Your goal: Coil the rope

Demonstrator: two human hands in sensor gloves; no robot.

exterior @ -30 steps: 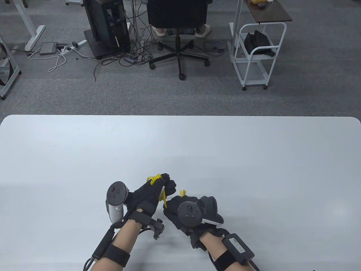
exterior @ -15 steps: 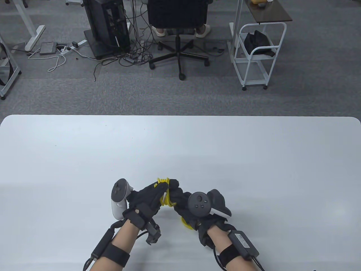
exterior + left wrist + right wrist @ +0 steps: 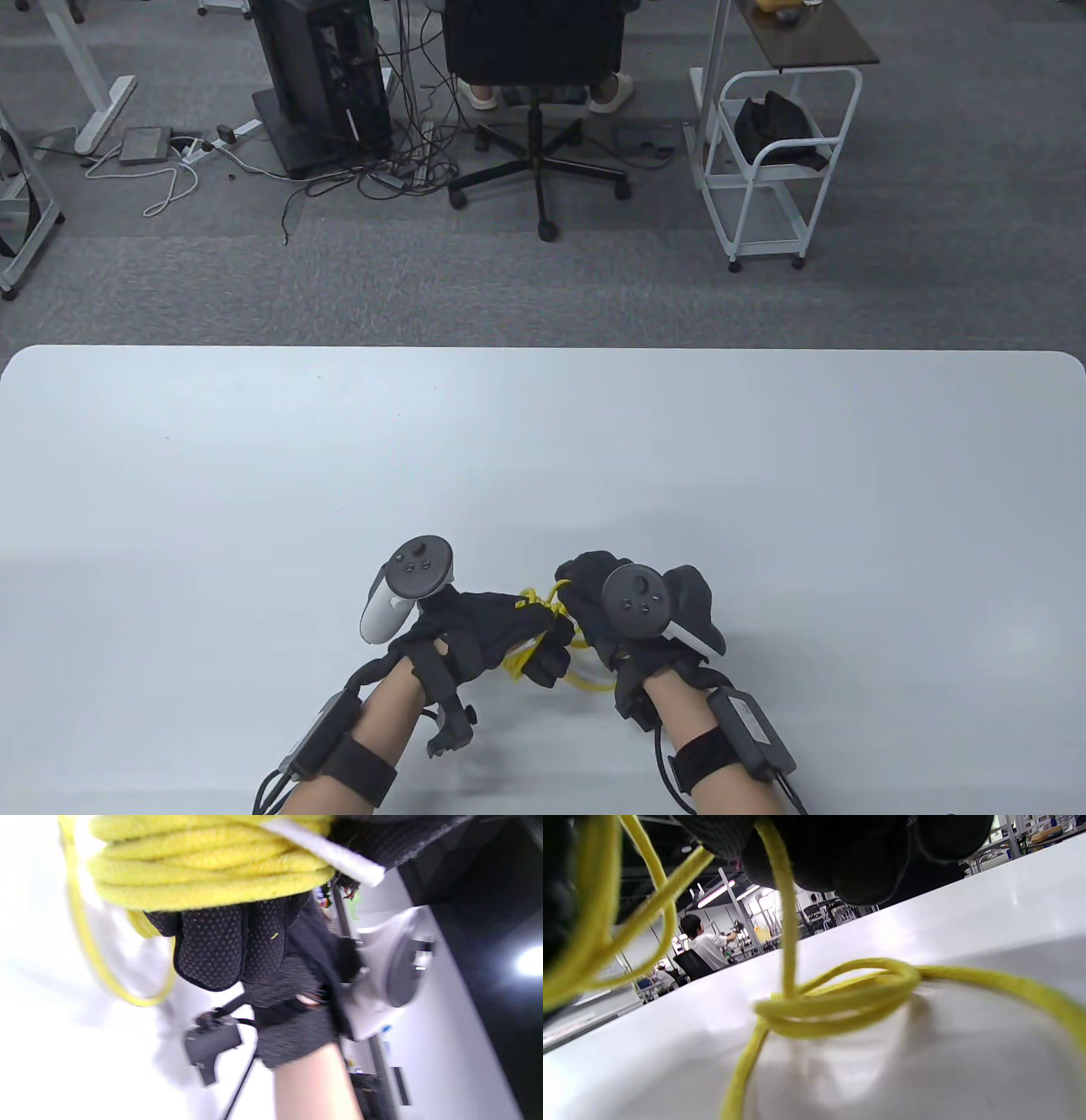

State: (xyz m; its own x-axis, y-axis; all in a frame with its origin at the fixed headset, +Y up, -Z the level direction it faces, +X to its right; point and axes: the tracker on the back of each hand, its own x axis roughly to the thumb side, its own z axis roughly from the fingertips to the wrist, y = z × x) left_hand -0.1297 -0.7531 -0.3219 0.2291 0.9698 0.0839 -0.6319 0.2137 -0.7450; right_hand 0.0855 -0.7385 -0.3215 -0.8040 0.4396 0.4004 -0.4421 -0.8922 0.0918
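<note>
The yellow rope (image 3: 543, 645) is bunched between both gloved hands near the table's front edge. My left hand (image 3: 509, 632) grips a bundle of several wound turns, seen close in the left wrist view (image 3: 208, 861). My right hand (image 3: 594, 611) holds a strand of the rope that hangs from its fingers (image 3: 840, 853) down to the table. A few loose loops of the rope (image 3: 840, 1001) lie on the table under the right hand, and a little rope (image 3: 590, 679) shows by its wrist.
The white table (image 3: 543, 441) spreads wide beyond and to both sides of the hands. Past its far edge are an office chair (image 3: 534, 76), a computer tower (image 3: 322, 76) and a white cart (image 3: 776, 161) on the carpet.
Both hands have moved toward me and to the right. The left hand has lowered and turned with its bundle. Loose rope now lies on the table under the right hand.
</note>
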